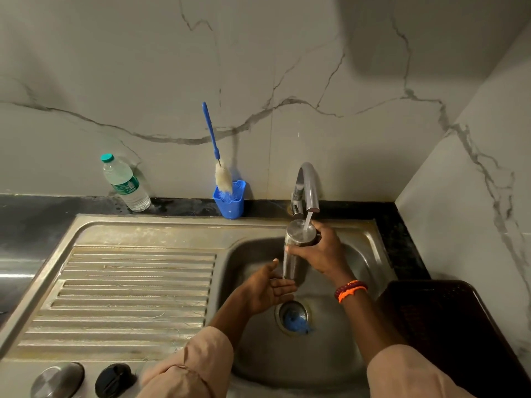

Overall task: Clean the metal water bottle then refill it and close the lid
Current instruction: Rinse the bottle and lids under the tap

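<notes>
1. Head view: bottle (296, 248) held over the sink (149, 225) basin, under the tap (309, 185), water running onto its top end and down its side.
2. Right hand (321, 251) gripping the bottle near the top, fingers curled round it.
3. Left hand (270, 285) palm up below the bottle, fingers straight and relaxed, holding nothing.
4. Brush (219, 165) standing unused in the blue holder (231, 201); two caps (59, 380) lying at the near edge.
5. Advice: turn the bottle slowly under the stream, rub the wall with the free hand, keep the grip firm on wet steel.
</notes>
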